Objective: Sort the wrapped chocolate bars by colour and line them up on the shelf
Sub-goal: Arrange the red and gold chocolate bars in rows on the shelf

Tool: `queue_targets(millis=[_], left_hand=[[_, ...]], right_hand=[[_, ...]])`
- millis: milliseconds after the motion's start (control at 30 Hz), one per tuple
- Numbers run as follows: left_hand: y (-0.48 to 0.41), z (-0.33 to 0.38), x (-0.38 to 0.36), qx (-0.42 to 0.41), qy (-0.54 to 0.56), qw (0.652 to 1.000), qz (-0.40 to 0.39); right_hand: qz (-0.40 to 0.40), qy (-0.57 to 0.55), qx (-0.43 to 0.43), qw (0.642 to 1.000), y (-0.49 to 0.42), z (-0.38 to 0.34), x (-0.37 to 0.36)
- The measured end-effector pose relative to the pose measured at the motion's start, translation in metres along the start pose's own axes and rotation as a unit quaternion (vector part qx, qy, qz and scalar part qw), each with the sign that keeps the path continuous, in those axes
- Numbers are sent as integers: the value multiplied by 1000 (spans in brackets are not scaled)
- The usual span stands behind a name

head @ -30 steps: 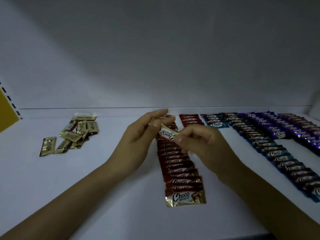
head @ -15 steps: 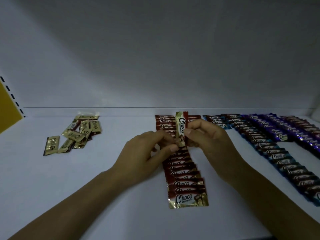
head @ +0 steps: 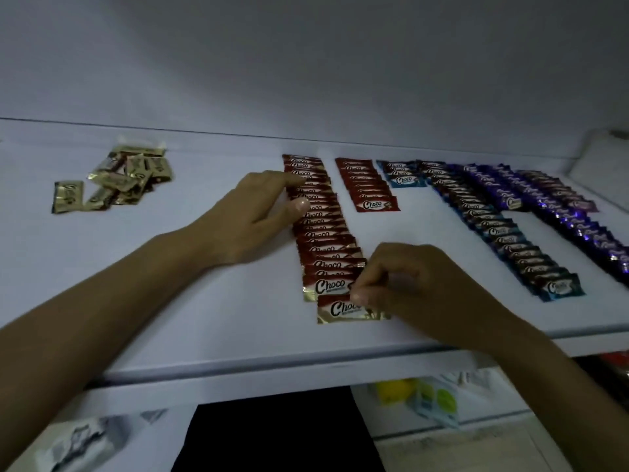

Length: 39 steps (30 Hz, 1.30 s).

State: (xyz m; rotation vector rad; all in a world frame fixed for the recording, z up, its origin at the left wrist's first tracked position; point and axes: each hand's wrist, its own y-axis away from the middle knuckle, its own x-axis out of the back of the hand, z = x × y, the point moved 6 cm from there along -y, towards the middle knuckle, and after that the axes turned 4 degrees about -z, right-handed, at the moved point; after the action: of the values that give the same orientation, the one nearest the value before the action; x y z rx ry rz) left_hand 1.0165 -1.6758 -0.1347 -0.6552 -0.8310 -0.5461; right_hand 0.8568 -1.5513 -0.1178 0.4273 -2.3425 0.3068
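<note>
Having left the air, the red Choco bar (head: 340,310) now lengthens the long red row (head: 321,233) at its near end, right hand (head: 415,284) pinching its edge, left hand (head: 248,216) resting loose-fingered against that row.

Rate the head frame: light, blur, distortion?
Head view: dim, bluish light, no glare; the white shelf has a curved back edge, wide-angle distortion; print on the nearest red-and-gold Choco bar, pinched by the right hand, is legible; the purple wrapped bars far right and loose gold wrapped bars far left are soft.
</note>
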Motion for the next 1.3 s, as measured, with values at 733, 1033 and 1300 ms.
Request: queue_targets(millis=[733,1033,1300], left_hand=[[2,-5,-5,30,-24,999,-8],[4,-11,0,33,-54,998,10],[-1,-42,38,102,-257,961,-17]], right_hand=[[126,328,67,934,-6,-17,-8],[148,175,43,973,-4,-6,1],[110,127,68,984,-72,-39,17]])
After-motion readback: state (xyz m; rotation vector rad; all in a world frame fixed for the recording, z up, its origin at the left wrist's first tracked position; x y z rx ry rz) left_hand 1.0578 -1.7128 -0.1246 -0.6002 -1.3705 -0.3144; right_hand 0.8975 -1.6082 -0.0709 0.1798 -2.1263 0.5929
